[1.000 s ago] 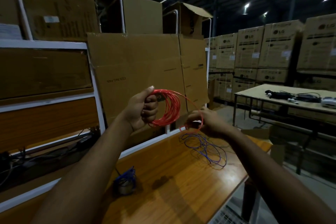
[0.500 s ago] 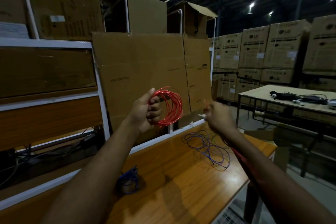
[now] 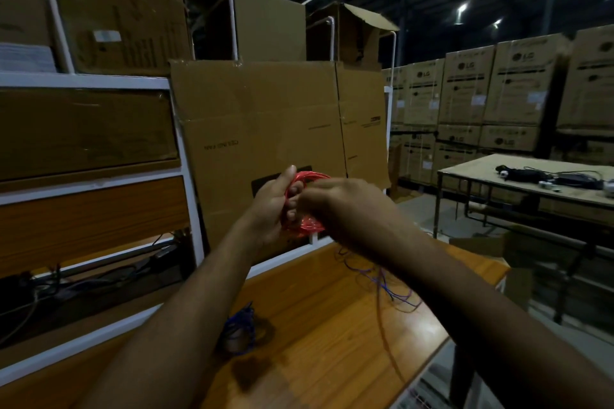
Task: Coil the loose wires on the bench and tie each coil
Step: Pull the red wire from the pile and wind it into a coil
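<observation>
Head view, the only one.

Step in hand, my read: winding the red wire coil (image 3: 307, 202), likely last turns or starting the tie wrap. A red tail (image 3: 387, 329) trails from the hands toward 5 o'clock and off the bench (image 3: 332, 325) edge, so there is slack left to take in.

Left hand (image 3: 274, 206): curled around the 9 o'clock side of the red coil, thumb up along the rim, fingers (image 3: 292, 201) through the loop. Closed grip, coil held off the bench in front of the cardboard sheet (image 3: 265, 119).

Right hand (image 3: 335, 201): at the 3 o'clock side of the coil, back of hand to camera and motion-blurred. It touches or overlaps the coil; cannot tell if the fingers pinch the wire or how far they are open.

Rest of task's wires: loose blue wire (image 3: 388, 285) lies uncoiled on the bench at 4 o'clock from the hands, partly under the right forearm. A blue bundle (image 3: 241, 329) sits on the bench at 7 o'clock, looks already coiled; tie not discernible.

Next move needs: left grip steady so turns don't spring apart, right hand feeds the tail around the bundle and cinches. Risk: tail snagging the blue wire below.
</observation>
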The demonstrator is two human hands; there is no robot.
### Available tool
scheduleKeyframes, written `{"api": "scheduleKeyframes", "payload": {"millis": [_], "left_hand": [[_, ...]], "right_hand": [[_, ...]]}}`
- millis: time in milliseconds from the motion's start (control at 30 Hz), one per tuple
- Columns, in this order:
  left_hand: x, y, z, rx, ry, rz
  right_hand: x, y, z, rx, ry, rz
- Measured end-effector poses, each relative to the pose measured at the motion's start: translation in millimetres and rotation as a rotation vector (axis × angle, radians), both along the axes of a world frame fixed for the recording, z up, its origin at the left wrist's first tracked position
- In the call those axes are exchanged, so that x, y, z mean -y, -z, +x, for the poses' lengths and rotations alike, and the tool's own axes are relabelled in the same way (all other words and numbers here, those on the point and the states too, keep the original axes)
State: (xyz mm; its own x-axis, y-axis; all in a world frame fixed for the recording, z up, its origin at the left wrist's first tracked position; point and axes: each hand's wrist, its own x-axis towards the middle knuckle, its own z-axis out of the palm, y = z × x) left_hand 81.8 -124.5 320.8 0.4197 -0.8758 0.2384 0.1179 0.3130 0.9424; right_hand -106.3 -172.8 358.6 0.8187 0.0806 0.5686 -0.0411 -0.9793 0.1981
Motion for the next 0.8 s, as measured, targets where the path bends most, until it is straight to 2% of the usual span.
{"api": "scheduleKeyframes", "payload": {"millis": [133,267,333,367,400,500,600,700,767,800], "left_hand": [[-2.3,-4.4,-11.9,0.029,0.093,0.040],[-12.7,-15.4,-22.2,-0.071,0.283,0.079],[-17.4,-19.6,-21.5,-0.064,0.333,0.085],[-19.5,-21.9,-19.5,-0.059,0.350,0.080],[-21.2,-23.8,-17.1,-0.058,0.360,0.070],[-23.8,-27.0,-10.2,-0.078,0.359,0.027],[-24.5,-24.7,-3.5,-0.121,0.336,-0.016],[-22.5,-24.1,3.7,-0.211,0.306,-0.093],[-21.4,-25.4,6.4,-0.279,0.264,-0.150],[-20.1,-26.7,7.0,-0.305,0.238,-0.172]], "right_hand": [[25.1,-13.0,15.4,0.231,0.093,-0.074],[58.5,-22.7,22.7,0.278,0.237,-0.120],[69.9,-20.7,22.7,0.253,0.217,-0.117],[75.2,-17.2,22.6,0.210,0.151,-0.033],[79.8,-13.0,21.7,0.149,0.064,0.137],[91.0,2.6,14.6,-0.079,-0.137,0.778],[96.4,28.5,5.4,-0.227,-0.279,1.143],[94.3,48.5,-3.4,-0.363,-0.253,1.280],[87.1,57.9,-7.6,-0.479,-0.110,1.206],[81.7,63.6,-7.3,-0.534,-0.011,1.099]]}}
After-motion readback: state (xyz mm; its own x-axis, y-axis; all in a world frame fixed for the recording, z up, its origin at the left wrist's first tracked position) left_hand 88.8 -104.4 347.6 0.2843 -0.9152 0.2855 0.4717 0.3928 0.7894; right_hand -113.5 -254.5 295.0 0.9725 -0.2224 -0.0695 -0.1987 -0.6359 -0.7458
